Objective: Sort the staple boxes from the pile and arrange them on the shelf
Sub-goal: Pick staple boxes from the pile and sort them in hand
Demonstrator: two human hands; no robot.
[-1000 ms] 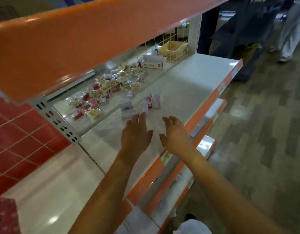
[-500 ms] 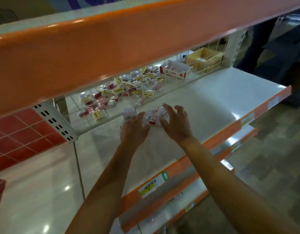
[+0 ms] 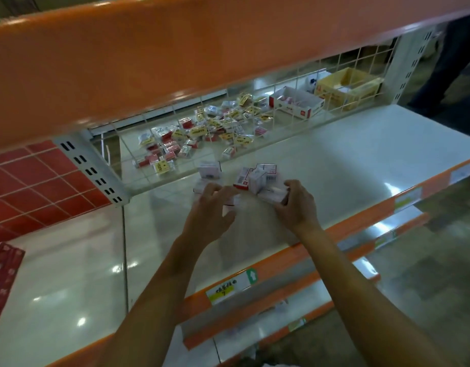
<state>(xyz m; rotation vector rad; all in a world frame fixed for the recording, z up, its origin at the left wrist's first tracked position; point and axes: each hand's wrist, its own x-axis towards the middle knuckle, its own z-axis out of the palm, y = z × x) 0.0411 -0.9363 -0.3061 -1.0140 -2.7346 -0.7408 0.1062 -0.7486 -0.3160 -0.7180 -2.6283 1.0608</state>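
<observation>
Far left, red packet (image 3: 2, 276) at the edge of the white shelf (image 3: 334, 165). Behind the wire grid (image 3: 294, 102), scattered pile (image 3: 202, 133) of small red, white and yellow-tagged packs. On the shelf in front of the grid, small cluster of staple boxes (image 3: 252, 176), some upright, some lying flat. Left hand (image 3: 210, 210) over the cluster's left side, fingers curled and slightly spread around a white box (image 3: 228, 206). Right hand (image 3: 294, 205) at the cluster's right side, fingers and thumb closed on a flat white box (image 3: 273, 194). Further right behind the grid, open white-and-red carton (image 3: 297, 103), then yellow carton (image 3: 347, 87). Orange shelf edge (image 3: 361, 218) with yellow price label (image 3: 223, 290) below the forearms.
</observation>
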